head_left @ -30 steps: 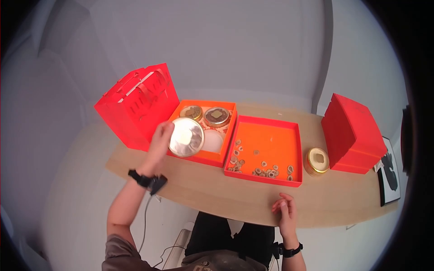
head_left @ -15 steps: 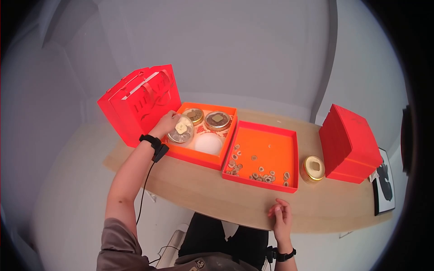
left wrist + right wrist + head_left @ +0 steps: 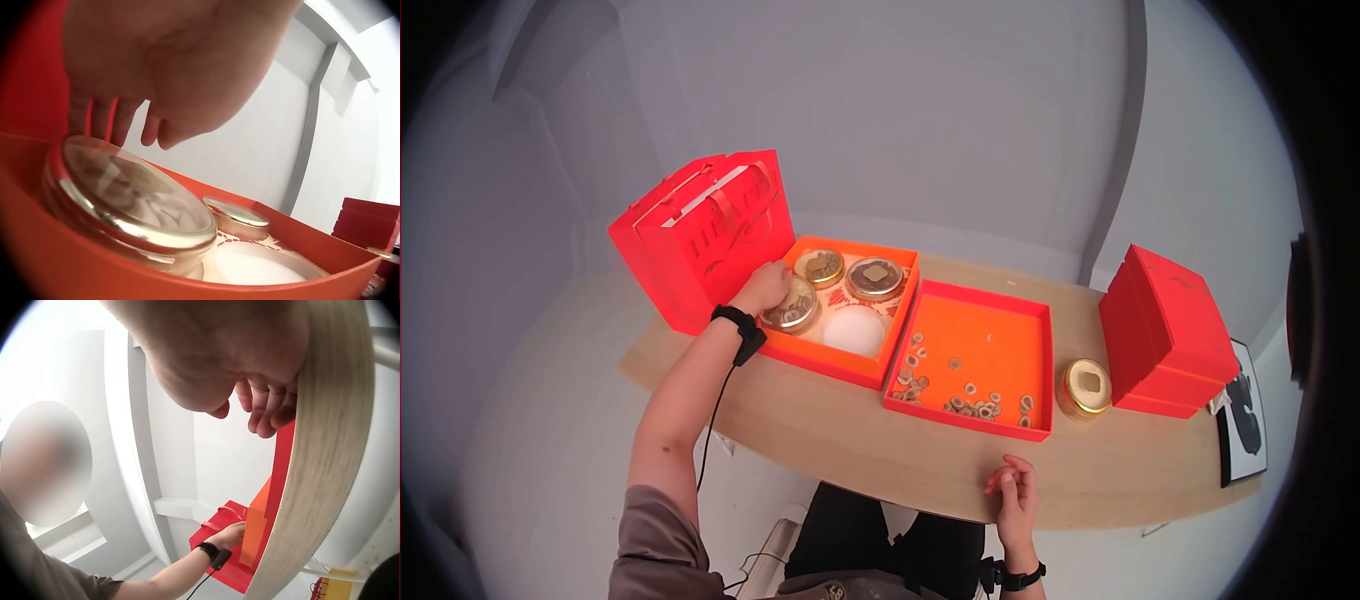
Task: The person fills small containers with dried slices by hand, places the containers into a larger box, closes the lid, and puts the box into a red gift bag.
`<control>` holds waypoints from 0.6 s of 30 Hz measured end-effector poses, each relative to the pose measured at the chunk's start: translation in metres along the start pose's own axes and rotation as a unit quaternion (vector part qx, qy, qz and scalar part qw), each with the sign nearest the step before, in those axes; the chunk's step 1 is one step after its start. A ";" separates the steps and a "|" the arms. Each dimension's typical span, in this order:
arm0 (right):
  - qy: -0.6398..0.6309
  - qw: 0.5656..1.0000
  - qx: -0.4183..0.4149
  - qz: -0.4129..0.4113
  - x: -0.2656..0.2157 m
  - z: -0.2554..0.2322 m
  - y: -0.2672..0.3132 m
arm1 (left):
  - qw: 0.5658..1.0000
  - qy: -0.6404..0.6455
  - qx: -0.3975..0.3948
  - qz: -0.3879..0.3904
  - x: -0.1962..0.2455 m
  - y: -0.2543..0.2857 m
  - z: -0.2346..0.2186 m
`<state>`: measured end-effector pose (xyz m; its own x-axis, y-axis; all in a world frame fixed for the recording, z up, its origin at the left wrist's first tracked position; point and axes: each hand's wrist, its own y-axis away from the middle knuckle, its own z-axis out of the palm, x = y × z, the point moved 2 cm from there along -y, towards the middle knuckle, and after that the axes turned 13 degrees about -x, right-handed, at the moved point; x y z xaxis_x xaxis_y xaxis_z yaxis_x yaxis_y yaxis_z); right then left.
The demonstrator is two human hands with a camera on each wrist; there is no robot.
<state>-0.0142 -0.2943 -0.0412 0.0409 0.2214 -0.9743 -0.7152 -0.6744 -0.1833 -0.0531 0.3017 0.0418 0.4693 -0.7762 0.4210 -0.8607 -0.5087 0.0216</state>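
"What's different, starting from the left?"

"Just right of the red bags (image 3: pixel 725 225), the left hand (image 3: pixel 766 288) has come down with the gold-rimmed jar (image 3: pixel 792 305). The jar no longer hangs in the air over the orange box (image 3: pixel 825 366); it is inside, in the near left quarter"

"Does the hand have a grip on it?"

"It doesn't look so: in the left wrist view the fingers are fairly straight and unclenched, by the jar's far left edge. I can't tell whether a fingertip touches it, or whether the jar lies quite flat"

"And what does that mean for the box?"

"Three places look taken, I'd say: this one, the far left jar (image 3: pixel 820 266) and the far right jar (image 3: pixel 874 279). The white round spot (image 3: pixel 853 330) at near right is uncovered"

"Further right?"

"No clear change. The shallow tray (image 3: pixel 1010 340) holds brown slices (image 3: pixel 972 408), the right hand (image 3: pixel 1016 490) hangs loosely curled and holding nothing at the near edge of the bench (image 3: pixel 830 430), and the lone jar (image 3: pixel 1086 388) stands between tray and red stack (image 3: pixel 1165 330)"
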 end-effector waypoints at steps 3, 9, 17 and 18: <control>-0.006 1.000 0.002 0.007 0.003 -0.001 0.000 | 0.997 -0.069 -0.031 -0.007 0.030 0.019 -0.008; 0.033 0.999 0.002 -0.009 0.001 0.002 -0.001 | 0.980 -0.133 -0.144 -0.036 0.061 0.049 -0.008; 0.020 1.000 0.004 -0.008 0.000 0.003 0.000 | 0.977 -0.107 -0.181 0.025 0.044 0.046 -0.008; 0.015 1.000 0.002 -0.007 -0.001 0.002 -0.001 | 0.977 -0.087 -0.191 0.042 0.044 0.046 -0.007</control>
<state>-0.0152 -0.2920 -0.0398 0.0718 0.2109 -0.9749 -0.7172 -0.6683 -0.1974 -0.0730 0.2467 0.0674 0.3925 -0.8771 0.2767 -0.8928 -0.2909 0.3440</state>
